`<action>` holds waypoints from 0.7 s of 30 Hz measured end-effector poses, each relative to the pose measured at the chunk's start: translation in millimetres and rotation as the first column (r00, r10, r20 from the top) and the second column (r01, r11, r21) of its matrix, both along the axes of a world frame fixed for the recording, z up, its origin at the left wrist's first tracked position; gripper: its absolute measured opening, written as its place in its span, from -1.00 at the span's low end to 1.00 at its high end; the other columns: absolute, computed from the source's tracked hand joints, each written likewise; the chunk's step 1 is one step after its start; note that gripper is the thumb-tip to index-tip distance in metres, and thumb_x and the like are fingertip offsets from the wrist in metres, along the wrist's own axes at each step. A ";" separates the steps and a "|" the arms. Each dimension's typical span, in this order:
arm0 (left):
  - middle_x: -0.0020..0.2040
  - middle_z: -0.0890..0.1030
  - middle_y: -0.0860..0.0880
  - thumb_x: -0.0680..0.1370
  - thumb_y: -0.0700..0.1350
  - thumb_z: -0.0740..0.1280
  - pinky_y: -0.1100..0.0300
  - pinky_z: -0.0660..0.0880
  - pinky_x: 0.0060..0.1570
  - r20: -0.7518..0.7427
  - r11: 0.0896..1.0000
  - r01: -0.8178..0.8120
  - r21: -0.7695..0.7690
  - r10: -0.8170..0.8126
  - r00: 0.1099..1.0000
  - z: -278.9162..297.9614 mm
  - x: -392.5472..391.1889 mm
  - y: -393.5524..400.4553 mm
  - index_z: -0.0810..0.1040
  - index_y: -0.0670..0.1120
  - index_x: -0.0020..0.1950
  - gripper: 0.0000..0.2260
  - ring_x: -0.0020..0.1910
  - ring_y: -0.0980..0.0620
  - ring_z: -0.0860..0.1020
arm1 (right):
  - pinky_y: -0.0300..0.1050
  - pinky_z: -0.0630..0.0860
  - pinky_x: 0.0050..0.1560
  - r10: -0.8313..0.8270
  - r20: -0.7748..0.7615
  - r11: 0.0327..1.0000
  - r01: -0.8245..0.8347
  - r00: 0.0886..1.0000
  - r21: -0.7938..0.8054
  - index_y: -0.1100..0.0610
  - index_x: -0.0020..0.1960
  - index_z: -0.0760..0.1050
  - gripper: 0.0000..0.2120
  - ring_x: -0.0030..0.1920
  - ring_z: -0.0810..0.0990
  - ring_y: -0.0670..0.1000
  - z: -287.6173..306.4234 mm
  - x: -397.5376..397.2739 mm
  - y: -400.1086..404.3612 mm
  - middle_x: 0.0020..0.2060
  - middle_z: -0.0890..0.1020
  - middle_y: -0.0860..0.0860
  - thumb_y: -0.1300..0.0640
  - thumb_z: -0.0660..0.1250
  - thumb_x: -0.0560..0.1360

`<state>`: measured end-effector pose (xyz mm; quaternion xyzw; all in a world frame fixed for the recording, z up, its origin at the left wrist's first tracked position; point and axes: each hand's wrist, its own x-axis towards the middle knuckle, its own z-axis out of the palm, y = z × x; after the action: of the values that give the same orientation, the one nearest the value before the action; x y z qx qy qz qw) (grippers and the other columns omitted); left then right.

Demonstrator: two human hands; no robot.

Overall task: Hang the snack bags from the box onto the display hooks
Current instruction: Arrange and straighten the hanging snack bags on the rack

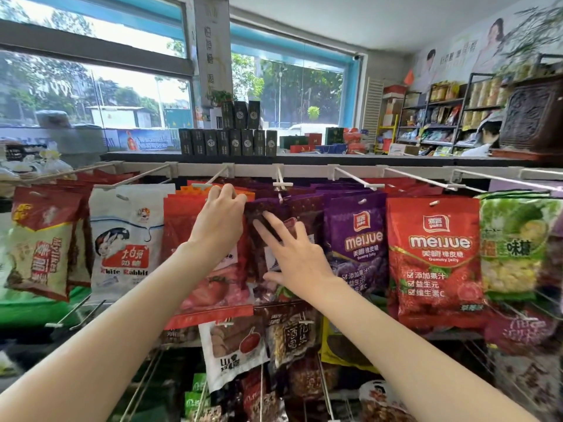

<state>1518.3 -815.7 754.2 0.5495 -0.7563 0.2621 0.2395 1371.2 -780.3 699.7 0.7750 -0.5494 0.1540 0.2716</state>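
A dark maroon snack bag [275, 210] hangs at the white display hook [281, 185] in the middle of the top rail. My left hand [221, 219] pinches the bag's upper left corner, in front of an orange-red strawberry bag [195, 239]. My right hand [292, 252] lies flat on the maroon bag's front with its fingers straight and spread. The bag's hole is blurred, so I cannot tell whether the hook's prong passes through it. The box is out of view.
Along the rail hang a White Rabbit bag [126, 236], a purple Meijue bag [355, 239], a red Meijue bag [435, 260] and a green bag [518, 245]. More bags hang on lower hooks [227, 324]. Dark boxes [228, 141] stand on the ledge above.
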 end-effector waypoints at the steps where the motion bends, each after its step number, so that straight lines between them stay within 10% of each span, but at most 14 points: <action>1: 0.15 0.44 -0.23 0.55 -0.32 0.09 0.02 0.29 0.19 0.009 1.000 0.000 0.010 0.000 1.000 1.5 -1.1 2.6 0.46 -0.23 0.15 -0.76 0.13 -0.22 0.36 | -0.09 0.58 -0.40 -0.037 0.019 0.999 0.038 0.999 -0.028 -0.01 0.51 0.16 -0.02 0.14 0.48 0.22 -1.3 -4.0 -1.1 0.49 0.23 -0.04 -0.27 0.49 0.23; 4: 0.13 0.45 -0.23 0.53 -0.35 0.10 0.02 0.29 0.19 -0.020 0.999 0.019 0.036 -0.019 1.000 1.0 -0.1 8.8 0.46 -0.25 0.15 -0.75 0.12 -0.21 0.38 | -0.15 0.52 -0.52 -0.041 0.058 0.996 0.046 0.997 -0.077 0.00 0.47 0.26 -0.06 0.01 0.53 0.19 -8.2 -6.0 -4.4 0.47 0.29 -0.05 -0.25 0.52 0.19; 7: 0.16 0.43 -0.27 0.45 -0.42 0.19 -0.05 0.38 0.18 -0.114 0.993 0.084 -0.078 -0.092 0.989 -2.2 0.7 14.0 0.44 -0.29 0.19 -0.68 0.11 -0.27 0.42 | 0.01 0.59 -0.19 0.036 0.114 0.999 -0.040 0.993 0.037 0.02 0.54 0.02 -0.25 0.24 0.34 0.26 -8.6 -0.3 -1.7 0.54 -0.01 -0.01 -0.01 0.34 0.48; 14: 0.18 0.51 -0.11 0.36 -0.21 0.11 0.06 0.38 0.20 0.023 0.863 0.490 -0.127 -0.491 0.871 -48.7 -44.5 44.8 0.49 -0.14 0.18 -0.58 0.17 -0.08 0.44 | 0.01 0.55 -0.01 0.206 0.245 0.964 -0.153 0.947 -0.220 0.20 -0.11 0.60 -0.77 0.03 0.50 0.07 -15.9 -59.1 36.8 -0.04 0.63 0.04 0.16 0.18 0.45; 21: 0.34 0.26 -0.18 0.50 -0.25 0.25 0.09 0.40 0.22 -0.452 0.766 0.642 -0.036 -0.585 0.673 -32.4 -112.2 46.1 0.18 -0.22 0.44 -0.48 0.24 -0.15 0.42 | -0.02 0.60 -0.16 0.063 0.492 0.984 0.028 0.868 -0.176 0.28 0.13 0.39 -0.70 -0.01 0.51 0.10 -1.8 -117.5 60.3 0.14 0.37 0.16 0.39 0.28 0.41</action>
<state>1406.1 -769.6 721.8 0.3210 -0.8377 -0.0127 0.4417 1253.6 -720.0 698.0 0.6872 -0.5776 0.3984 0.1880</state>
